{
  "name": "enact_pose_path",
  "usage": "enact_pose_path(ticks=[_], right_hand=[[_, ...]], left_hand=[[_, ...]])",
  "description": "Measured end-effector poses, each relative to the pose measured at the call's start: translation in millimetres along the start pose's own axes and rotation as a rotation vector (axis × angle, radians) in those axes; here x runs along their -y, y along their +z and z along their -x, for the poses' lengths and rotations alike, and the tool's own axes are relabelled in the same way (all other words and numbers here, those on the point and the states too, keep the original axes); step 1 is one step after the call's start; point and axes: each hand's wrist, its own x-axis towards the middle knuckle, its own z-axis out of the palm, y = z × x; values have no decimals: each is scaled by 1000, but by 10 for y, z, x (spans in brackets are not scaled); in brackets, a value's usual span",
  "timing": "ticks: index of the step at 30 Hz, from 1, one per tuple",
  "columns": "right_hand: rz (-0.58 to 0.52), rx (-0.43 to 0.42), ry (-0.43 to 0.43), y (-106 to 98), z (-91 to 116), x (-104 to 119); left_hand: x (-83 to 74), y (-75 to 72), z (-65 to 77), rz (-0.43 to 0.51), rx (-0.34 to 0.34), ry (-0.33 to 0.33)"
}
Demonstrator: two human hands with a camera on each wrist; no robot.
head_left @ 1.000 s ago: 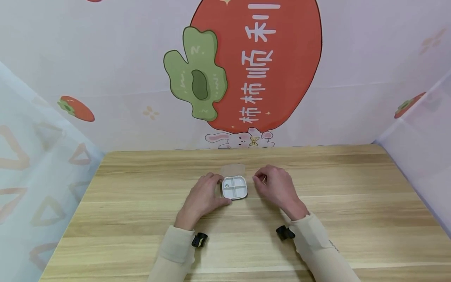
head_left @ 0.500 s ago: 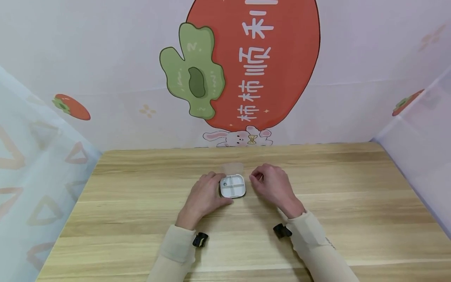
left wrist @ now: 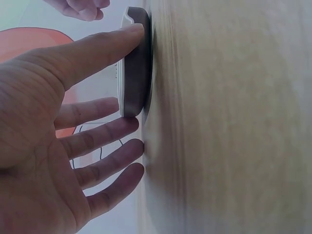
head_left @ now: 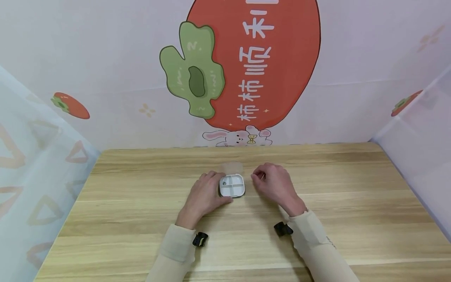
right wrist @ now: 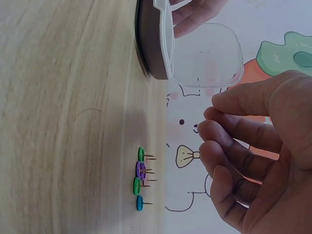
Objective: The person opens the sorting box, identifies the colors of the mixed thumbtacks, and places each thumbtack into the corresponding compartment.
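Between the thumb and fingers of my left hand (head_left: 204, 197) is a small pill box (head_left: 232, 185), with its thumb on the near side. The box sits on the table, white inside with divided compartments and dark outside; its clear lid (right wrist: 209, 56) stands raised at the back. A tiny round thing (head_left: 224, 183) shows in the far left compartment. My right hand (head_left: 276, 186) hovers just right of the box, fingers loosely bent, thumb tip near the index tip, with nothing visible between them. Several thumbtacks (right wrist: 140, 170), green, purple and blue, stand point-up on the table below it, hidden in the head view.
The wooden table (head_left: 141, 243) spreads around the hands. A pale wall cloth (head_left: 123, 51) with a big printed persimmon rises behind it, and more cloth (head_left: 28, 176) hangs at the sides. Black wrist cameras (head_left: 200, 239) sit by both sleeves.
The whole head view has shifted slightly. Both hands and the pill box stay in nearly the same places relative to each other.
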Motion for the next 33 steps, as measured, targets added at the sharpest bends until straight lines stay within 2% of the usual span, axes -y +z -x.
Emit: enact_pose_path(ticks=[6,12,33], right_hand=[[-1,4,-4,-16,-14,-24],[-9,15,32,-66,-23,-68],[86,133,44,-262,-17,-359]], left_hand=[[-6,-6,-6,-5,0,-7],[-5,-2,-15,-12,4,-17],[0,-6,-7,0,-11,-40]])
